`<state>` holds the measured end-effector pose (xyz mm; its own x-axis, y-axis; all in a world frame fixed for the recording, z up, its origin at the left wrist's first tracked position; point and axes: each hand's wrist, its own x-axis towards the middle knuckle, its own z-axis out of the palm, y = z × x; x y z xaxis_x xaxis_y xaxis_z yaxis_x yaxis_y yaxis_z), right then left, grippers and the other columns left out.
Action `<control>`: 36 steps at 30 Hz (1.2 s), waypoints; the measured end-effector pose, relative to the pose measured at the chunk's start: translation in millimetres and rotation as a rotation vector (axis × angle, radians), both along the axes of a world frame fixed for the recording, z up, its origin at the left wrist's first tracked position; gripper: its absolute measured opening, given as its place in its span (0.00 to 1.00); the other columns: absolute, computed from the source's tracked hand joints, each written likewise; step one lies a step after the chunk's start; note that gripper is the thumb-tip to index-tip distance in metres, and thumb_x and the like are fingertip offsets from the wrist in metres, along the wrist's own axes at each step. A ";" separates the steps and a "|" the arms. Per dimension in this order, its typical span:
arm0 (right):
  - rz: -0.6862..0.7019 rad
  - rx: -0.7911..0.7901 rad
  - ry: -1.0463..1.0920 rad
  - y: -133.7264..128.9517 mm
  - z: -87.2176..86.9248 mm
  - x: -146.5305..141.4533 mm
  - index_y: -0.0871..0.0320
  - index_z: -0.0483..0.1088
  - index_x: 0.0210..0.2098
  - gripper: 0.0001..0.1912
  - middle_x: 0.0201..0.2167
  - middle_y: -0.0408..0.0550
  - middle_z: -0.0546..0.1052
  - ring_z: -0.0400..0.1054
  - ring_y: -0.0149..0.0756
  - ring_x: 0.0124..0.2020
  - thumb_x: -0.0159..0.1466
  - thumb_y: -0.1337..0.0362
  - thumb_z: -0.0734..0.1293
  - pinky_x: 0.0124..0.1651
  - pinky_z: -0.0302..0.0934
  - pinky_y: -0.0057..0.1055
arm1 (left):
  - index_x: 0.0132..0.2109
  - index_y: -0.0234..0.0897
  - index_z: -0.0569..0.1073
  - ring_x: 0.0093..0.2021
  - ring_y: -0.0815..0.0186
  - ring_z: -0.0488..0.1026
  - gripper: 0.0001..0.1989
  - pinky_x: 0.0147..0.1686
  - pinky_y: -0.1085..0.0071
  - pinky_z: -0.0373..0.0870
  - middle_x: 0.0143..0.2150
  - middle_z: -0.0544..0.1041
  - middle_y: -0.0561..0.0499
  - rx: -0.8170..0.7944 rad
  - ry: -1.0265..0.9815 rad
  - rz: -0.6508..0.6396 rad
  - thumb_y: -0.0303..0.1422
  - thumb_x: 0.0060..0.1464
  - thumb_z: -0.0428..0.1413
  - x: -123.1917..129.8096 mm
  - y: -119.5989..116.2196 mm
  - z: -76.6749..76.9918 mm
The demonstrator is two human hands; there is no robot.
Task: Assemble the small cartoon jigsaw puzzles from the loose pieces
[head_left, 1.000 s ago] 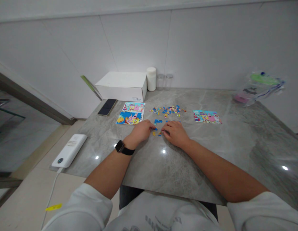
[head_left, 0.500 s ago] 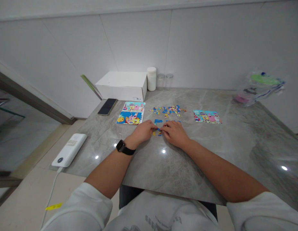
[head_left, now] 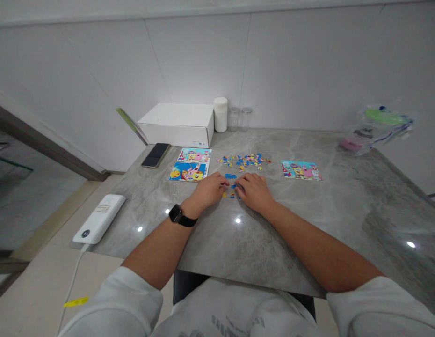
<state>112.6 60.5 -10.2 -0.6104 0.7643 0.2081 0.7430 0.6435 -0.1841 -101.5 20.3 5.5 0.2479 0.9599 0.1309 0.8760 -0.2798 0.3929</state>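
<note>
Well in from the near edge of the grey tabletop, a small blue jigsaw piece lies by the fingertips of the right hand; left hand opposite. Any pinch by either: indiscernible. Piece likely light, stiff, bendable at tabs; best held by its rim.

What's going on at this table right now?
A person's left hand and right hand are close together over the grey marbled table, among a few small jigsaw pieces. The right fingertips are at a blue piece; whether the left hand holds one is too small to tell. A larger scatter of loose pieces lies just beyond, with a cartoon sheet to its left and a cartoon card to its right.
</note>
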 end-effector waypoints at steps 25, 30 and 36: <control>0.051 -0.338 0.125 12.2 11.5 2.3 0.51 0.82 0.37 0.06 0.35 0.41 0.85 0.76 0.36 0.36 0.64 0.67 0.71 0.41 0.61 0.30 | 0.49 0.42 0.84 0.49 0.58 0.78 0.10 0.52 0.65 0.75 0.46 0.81 0.45 -0.045 0.007 -0.116 0.36 0.65 0.60 13.8 -7.6 -0.9; 0.018 -0.329 0.083 8.2 10.6 -2.6 0.51 0.82 0.38 0.06 0.36 0.42 0.85 0.78 0.38 0.38 0.64 0.67 0.71 0.42 0.63 0.31 | 0.49 0.42 0.84 0.50 0.57 0.78 0.10 0.53 0.64 0.75 0.46 0.82 0.45 -0.049 0.015 -0.111 0.34 0.64 0.60 14.3 -7.6 -2.3; 0.013 -0.297 0.036 6.8 9.2 -5.3 0.51 0.82 0.38 0.06 0.37 0.44 0.85 0.78 0.39 0.40 0.66 0.63 0.70 0.43 0.63 0.32 | 0.48 0.42 0.84 0.47 0.57 0.78 0.09 0.49 0.64 0.75 0.45 0.82 0.45 -0.030 0.051 -0.115 0.34 0.64 0.60 14.1 -8.1 -2.6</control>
<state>107.3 67.4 -1.0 -0.6165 0.7874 -0.0019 0.7247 0.5665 -0.3922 -87.4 12.2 2.9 0.3623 0.9280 0.0868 0.8578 -0.3684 0.3584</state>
